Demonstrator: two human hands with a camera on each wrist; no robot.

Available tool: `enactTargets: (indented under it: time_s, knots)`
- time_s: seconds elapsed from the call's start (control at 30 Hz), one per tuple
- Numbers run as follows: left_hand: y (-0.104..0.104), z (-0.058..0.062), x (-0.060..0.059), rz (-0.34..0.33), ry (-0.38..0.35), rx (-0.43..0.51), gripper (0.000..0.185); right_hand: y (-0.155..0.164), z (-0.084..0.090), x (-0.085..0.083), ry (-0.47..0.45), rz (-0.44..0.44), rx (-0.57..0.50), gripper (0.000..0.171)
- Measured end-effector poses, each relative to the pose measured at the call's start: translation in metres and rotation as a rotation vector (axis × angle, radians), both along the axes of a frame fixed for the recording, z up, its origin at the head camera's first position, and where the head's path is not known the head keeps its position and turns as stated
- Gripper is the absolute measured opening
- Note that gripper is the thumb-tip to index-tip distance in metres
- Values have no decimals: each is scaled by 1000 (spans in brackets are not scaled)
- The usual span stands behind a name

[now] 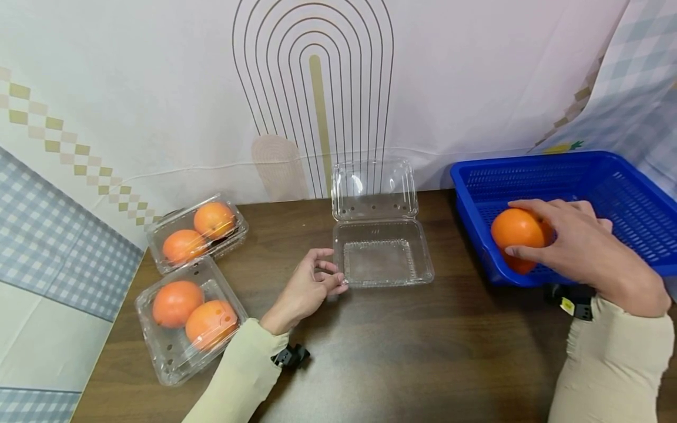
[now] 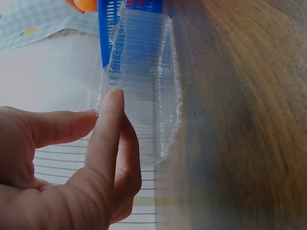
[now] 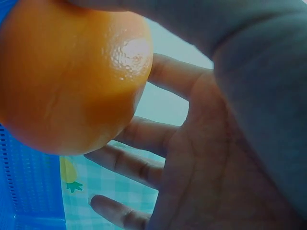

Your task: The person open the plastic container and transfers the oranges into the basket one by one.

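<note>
Right hand [image 1: 582, 247] curled around an orange [image 1: 517, 230], thumb below and fingers over the top, lifted over the near left corner of the blue plastic basket [image 1: 624, 176]. In the right wrist view, fruit [image 3: 72, 76] pressed against the thumb and upper fingers, lower fingers [image 3: 124, 163] spread loose beneath it. Possibly a second orange just under the held one at the basket rim, though too hidden to tell.

Left hand [image 1: 309, 288] resting on the dark wooden table [image 1: 423, 358], fingertips at the left edge of the open clear clamshell box [image 1: 382, 258], fingers lightly bent; gripping nothing, touching or nearly touching the rim. In the left wrist view, index finger [image 2: 108, 139] and thumb extended beside the clamshell wall [image 2: 144, 81].

Clamshell tray empty, hinged lid [image 1: 374, 188] standing against the backdrop. Basket just right of it.

Far left, two closed clamshells [image 1: 197, 232], [image 1: 187, 320], two oranges in each.
</note>
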State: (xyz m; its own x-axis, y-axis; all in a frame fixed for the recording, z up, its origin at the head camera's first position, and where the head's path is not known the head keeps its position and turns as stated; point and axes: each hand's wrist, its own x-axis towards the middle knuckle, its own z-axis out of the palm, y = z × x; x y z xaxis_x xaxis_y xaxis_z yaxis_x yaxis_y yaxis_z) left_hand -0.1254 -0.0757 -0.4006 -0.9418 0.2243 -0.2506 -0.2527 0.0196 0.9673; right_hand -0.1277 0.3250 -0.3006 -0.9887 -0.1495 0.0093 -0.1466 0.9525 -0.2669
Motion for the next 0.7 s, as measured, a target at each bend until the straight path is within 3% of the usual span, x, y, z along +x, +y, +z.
enactTargets:
  time_s: [0.7]
  knots:
    - [0, 1, 0, 0, -8, 2, 57, 2, -1, -2, -54, -15, 22, 80]
